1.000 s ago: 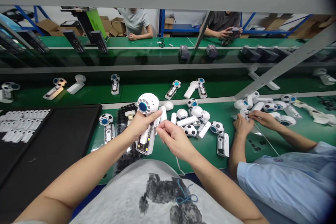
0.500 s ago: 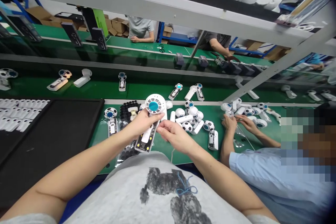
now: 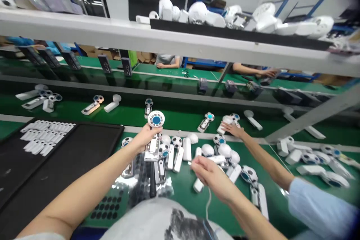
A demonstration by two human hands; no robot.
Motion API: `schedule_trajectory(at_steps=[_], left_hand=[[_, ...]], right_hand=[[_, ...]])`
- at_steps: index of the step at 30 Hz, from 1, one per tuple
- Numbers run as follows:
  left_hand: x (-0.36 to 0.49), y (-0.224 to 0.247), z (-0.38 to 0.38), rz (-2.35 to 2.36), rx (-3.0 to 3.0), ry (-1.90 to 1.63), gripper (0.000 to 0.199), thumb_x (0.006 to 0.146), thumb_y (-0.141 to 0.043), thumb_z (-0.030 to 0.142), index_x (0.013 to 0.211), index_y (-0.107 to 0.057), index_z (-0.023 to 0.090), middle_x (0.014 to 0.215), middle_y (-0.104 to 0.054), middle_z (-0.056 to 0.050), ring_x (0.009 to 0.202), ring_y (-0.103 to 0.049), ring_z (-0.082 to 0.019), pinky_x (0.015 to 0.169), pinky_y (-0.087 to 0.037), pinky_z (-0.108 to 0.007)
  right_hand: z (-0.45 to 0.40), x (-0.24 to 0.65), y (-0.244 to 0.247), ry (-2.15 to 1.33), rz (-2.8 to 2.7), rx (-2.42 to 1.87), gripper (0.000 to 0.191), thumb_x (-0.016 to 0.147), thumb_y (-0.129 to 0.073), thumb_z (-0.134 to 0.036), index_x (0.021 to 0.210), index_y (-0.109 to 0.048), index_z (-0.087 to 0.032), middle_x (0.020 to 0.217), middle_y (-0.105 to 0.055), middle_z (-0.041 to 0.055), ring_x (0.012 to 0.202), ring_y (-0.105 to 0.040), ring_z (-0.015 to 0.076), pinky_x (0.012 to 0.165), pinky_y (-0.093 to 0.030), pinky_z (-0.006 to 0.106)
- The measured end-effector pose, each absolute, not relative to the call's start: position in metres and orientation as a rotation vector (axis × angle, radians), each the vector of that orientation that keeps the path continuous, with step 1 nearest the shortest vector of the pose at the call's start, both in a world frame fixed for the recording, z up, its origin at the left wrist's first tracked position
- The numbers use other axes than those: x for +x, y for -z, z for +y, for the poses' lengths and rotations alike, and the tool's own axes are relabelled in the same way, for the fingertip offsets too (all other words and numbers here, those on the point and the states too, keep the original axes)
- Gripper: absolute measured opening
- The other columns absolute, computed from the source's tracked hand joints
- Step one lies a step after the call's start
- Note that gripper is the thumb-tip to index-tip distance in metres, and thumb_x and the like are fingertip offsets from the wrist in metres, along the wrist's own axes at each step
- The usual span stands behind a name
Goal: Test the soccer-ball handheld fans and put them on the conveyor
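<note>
My left hand is closed around a handheld fan, held upright over the bench. The fan has a round white head with a blue centre and an open body with its circuit board showing. To the right, apart from the fan, my right hand is pinched. A small white tip shows at its fingers, and a white cable trails down below the hand. Around my right hand lie several white fan parts with football-patterned or plain heads. Below the held fan is a black rod-like tool, partly hidden.
A black tray with rows of white casings lies at left. Behind the bench runs a green belt carrying fans. A co-worker's hand reaches to it from the right. A white shelf beam crosses overhead.
My right hand has moved away from the fan to the right. The fan stays in my left hand. The co-worker's hand has reached to the belt, and the view has shifted.
</note>
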State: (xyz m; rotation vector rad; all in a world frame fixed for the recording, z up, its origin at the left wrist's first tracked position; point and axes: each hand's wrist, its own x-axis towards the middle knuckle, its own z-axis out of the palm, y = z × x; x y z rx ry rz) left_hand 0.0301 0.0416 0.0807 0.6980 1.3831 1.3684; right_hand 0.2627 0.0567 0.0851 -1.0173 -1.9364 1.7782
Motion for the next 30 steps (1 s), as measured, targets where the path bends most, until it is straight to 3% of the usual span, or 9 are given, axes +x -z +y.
schedule_trajectory(at_steps=[5, 10, 14, 19, 30], left_hand=[[-0.012, -0.056, 0.112, 1.415, 0.664, -1.328, 0.027, 0.058, -0.072, 0.018, 0.079, -0.055, 0.013, 0.062, -0.059, -0.002, 0.053, -0.055, -0.014, 0.051, -0.044, -0.025], [0.002, -0.054, 0.16, 1.319, 0.654, -1.267, 0.022, 0.068, -0.063, 0.018, 0.086, -0.05, 0.016, 0.065, -0.059, -0.001, 0.057, -0.058, -0.014, 0.049, -0.044, -0.023], [0.034, -0.071, 0.143, 1.066, 0.692, -1.171, 0.03, 0.069, -0.063, 0.022, 0.095, -0.05, 0.02, 0.088, -0.063, -0.004, 0.068, -0.062, -0.016, 0.055, -0.049, -0.027], [0.062, -0.088, 0.106, 0.896, 0.652, -1.035, 0.03, 0.067, -0.065, 0.02, 0.096, -0.054, 0.018, 0.08, -0.064, -0.004, 0.065, -0.062, -0.016, 0.06, -0.05, -0.029], [0.091, -0.095, 0.077, 0.884, 0.615, -1.013, 0.025, 0.07, -0.062, 0.016, 0.095, -0.054, 0.014, 0.08, -0.063, -0.005, 0.065, -0.061, -0.015, 0.058, -0.05, -0.026]], right_hand=[[0.068, 0.275, -0.074, -1.701, -1.812, -1.202, 0.039, 0.077, -0.047, -0.059, 0.069, -0.041, -0.021, 0.049, -0.02, -0.0089, 0.046, -0.015, 0.0095, 0.045, -0.012, 0.024], [0.076, 0.266, -0.074, -1.707, -1.626, -1.233, 0.036, 0.08, -0.045, -0.055, 0.071, -0.041, -0.021, 0.05, -0.025, -0.0082, 0.046, -0.018, 0.0094, 0.045, -0.013, 0.023], [0.085, 0.25, -0.081, -1.668, -1.638, -1.165, 0.027, 0.087, -0.042, -0.043, 0.074, -0.044, -0.02, 0.055, -0.041, -0.0054, 0.049, -0.03, 0.0093, 0.048, -0.023, 0.023], [0.087, 0.234, -0.088, -1.64, -1.696, -1.051, 0.016, 0.089, -0.042, -0.032, 0.081, -0.047, -0.02, 0.059, -0.05, -0.0046, 0.056, -0.043, 0.0107, 0.057, -0.034, 0.024], [0.06, 0.254, -0.087, -1.604, -1.661, -0.972, 0.012, 0.089, -0.042, -0.026, 0.081, -0.046, -0.018, 0.055, -0.045, -0.0067, 0.052, -0.04, 0.0086, 0.053, -0.033, 0.022]])
